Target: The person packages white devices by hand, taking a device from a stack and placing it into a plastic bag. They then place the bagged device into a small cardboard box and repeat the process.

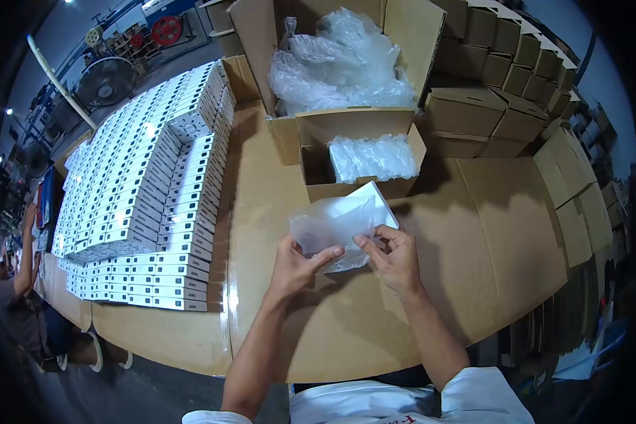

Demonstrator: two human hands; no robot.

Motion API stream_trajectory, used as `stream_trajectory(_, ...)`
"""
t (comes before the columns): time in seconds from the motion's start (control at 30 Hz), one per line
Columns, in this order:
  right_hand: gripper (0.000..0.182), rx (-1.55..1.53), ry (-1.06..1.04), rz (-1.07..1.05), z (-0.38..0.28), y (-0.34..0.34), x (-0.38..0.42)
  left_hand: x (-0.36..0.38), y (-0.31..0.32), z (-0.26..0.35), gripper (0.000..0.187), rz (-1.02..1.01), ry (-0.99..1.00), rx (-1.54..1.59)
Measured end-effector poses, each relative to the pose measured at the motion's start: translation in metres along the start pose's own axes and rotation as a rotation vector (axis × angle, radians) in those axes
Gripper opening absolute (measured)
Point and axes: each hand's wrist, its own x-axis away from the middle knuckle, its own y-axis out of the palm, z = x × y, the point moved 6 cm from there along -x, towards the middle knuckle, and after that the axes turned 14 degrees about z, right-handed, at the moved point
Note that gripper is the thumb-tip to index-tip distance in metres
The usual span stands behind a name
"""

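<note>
A translucent plastic bubble bag is held between both hands above the cardboard-covered table. A white box lies against or partly inside the bag, its upper corner sticking out; how far it is in cannot be told. My left hand grips the bag's left edge, with the thumb over the front. On the other side, my right hand pinches the bag's lower right between thumb and fingers. Just beyond the hands stands an open carton containing bubble-wrapped packs.
Stacked small white boxes cover the table's left side. A large open carton full of clear plastic bags stands at the back. Brown cartons are piled at the right. Another person is at the far left.
</note>
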Motion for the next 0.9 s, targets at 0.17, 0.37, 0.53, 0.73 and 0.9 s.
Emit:
stream_trajectory(0.17,0.031,0.022,-0.367,0.278,-0.042,-0.028,-0.008,0.003,0.005,-0.002,0.034,-0.104,0.007,-0.097)
stream_trajectory(0.37,0.074,-0.403,-0.473,0.283,-0.058,-0.057,-0.015,0.011,0.02,-0.011,0.037,-0.26,-0.114,-0.151)
stream_trajectory(0.53,0.062,-0.309,-0.392,0.201,-0.05,-0.045,-0.012,0.013,0.023,-0.013,0.039,-0.319,-0.141,-0.18)
stream_trajectory(0.73,0.048,-0.236,-0.474,0.078,-0.05,-0.033,-0.012,0.012,0.018,-0.015,0.039,-0.312,-0.152,-0.165)
stream_trajectory(0.9,0.041,-0.239,-0.452,0.02,-0.045,-0.039,-0.016,0.012,0.018,-0.013,0.041,-0.322,-0.126,-0.178)
